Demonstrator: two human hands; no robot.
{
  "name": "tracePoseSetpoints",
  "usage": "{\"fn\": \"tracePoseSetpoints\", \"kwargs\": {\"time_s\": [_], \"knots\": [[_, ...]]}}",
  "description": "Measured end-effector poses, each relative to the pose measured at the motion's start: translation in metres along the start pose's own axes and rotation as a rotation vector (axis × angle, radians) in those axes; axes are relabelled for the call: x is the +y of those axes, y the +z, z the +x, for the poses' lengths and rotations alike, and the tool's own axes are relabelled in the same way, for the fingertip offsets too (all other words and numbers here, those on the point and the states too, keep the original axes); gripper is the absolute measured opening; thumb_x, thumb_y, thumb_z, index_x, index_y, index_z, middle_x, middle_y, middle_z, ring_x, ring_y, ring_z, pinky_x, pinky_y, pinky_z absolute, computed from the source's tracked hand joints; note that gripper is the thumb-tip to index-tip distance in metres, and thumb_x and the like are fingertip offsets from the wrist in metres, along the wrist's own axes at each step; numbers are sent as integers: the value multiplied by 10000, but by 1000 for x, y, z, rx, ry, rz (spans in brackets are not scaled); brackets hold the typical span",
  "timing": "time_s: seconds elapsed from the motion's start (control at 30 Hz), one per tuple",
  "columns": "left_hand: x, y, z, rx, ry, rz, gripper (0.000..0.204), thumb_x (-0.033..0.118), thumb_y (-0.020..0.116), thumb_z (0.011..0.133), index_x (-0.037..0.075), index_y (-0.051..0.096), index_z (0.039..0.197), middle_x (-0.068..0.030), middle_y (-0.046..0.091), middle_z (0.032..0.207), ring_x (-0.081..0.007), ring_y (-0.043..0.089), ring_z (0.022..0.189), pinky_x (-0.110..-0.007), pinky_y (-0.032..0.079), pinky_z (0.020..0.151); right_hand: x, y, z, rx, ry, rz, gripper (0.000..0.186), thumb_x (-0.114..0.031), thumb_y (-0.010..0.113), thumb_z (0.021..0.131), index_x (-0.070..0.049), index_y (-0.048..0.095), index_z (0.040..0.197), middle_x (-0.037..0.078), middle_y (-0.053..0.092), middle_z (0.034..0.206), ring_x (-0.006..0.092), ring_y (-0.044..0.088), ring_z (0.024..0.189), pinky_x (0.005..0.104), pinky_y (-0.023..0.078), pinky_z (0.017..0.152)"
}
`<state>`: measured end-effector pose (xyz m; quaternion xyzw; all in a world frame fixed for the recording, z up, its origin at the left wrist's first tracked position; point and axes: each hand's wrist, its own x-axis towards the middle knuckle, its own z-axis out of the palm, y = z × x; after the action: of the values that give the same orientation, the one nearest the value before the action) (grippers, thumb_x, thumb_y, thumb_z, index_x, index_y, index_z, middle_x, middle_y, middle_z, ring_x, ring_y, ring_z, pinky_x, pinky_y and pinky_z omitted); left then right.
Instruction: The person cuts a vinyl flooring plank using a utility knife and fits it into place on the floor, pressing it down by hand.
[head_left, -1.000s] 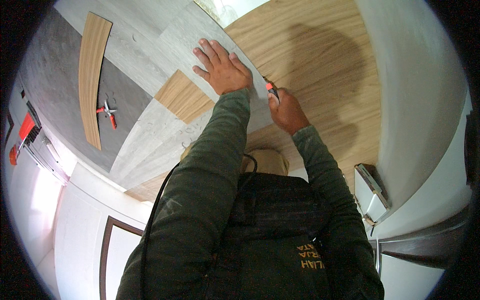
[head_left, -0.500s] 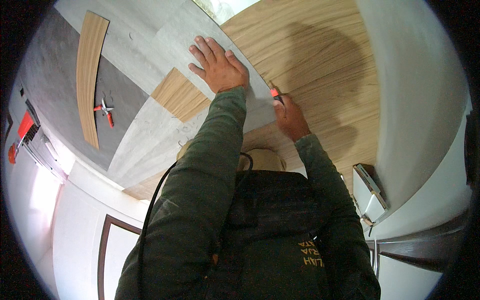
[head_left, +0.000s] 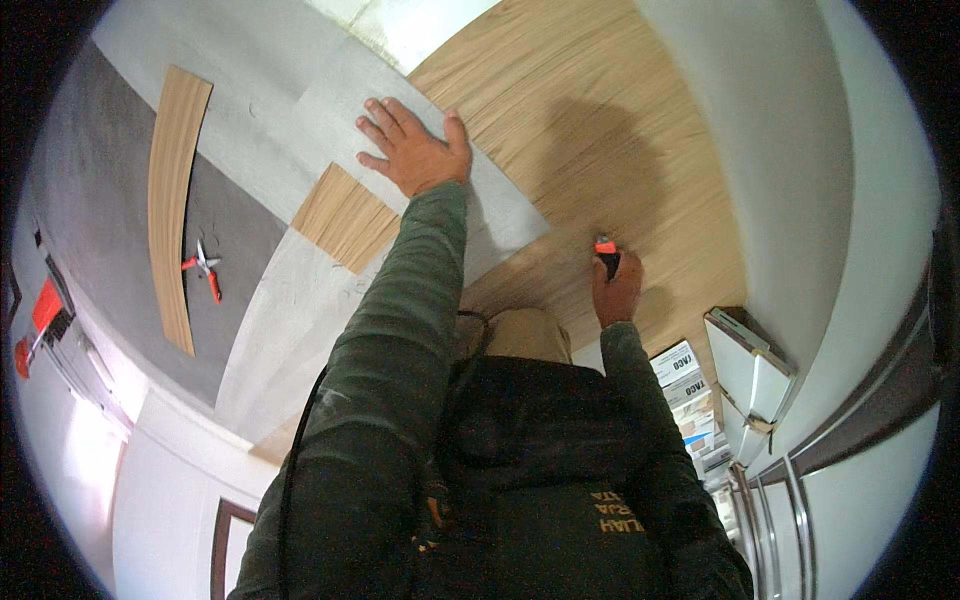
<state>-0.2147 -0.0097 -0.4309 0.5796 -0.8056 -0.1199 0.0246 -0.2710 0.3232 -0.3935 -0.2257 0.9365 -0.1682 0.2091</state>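
Observation:
My left hand (head_left: 415, 150) presses flat with fingers spread on a grey plank-like sheet (head_left: 500, 222), close to its long edge. Under that edge lies a wood-grain surface (head_left: 560, 60). In my right hand (head_left: 618, 290) is a utility knife (head_left: 606, 257) with a red and black body, closed in the fingers. It is over the wood-grain surface, apart from the grey sheet's corner; the blade cannot be made out. A small wood-grain piece (head_left: 345, 218) rests on grey sheeting beside my left forearm.
At the left, a long wood-grain strip (head_left: 172, 200) lies beside red-handled snips (head_left: 206, 270) on dark grey floor. White printed boxes (head_left: 678, 372) and a long open carton (head_left: 745, 365) stand at the right, near the wall. A red object (head_left: 47, 303) sits far left.
My right hand has moved the knife away from the grey sheet's edge, toward me and to the right. My left hand stays flat on the sheet. The view has shifted slightly.

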Motion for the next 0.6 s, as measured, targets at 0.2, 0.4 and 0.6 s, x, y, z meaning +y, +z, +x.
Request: {"fn": "tracePoseSetpoints", "kwargs": {"time_s": [0.2, 0.4, 0.6], "knots": [[-12, -19, 5, -84, 26, -22, 807, 457, 473, 839, 28, 288, 1497, -191, 146, 1592, -383, 19, 1482, -674, -11, 1106, 1, -6, -18, 57, 132, 2, 491, -178, 689, 825, 29, 486, 1221, 242, 501, 1172, 405, 455, 1129, 509, 346, 987], [-106, -33, 14, -67, 48, 134, 749, 410, 475, 851, 74, 306, 1499, -152, 181, 1594, -355, 102, 1480, -709, 100, 1081, -15, 3, -26, 216, 145, 50, 499, -133, 659, 832, 16, 472, 1270, 238, 455, 1285, 407, 391, 1241, 496, 309, 1061], [-151, -43, 33, 21, 188, 75, 838, 514, 543, 862, 43, 273, 1500, -222, 168, 1576, -386, 102, 1471, -704, 115, 1085, -53, 29, 12, 92, -390, -96, 498, -160, 622, 853, 16, 461, 1291, 234, 421, 1352, 441, 378, 1280, 500, 294, 1096]]}}
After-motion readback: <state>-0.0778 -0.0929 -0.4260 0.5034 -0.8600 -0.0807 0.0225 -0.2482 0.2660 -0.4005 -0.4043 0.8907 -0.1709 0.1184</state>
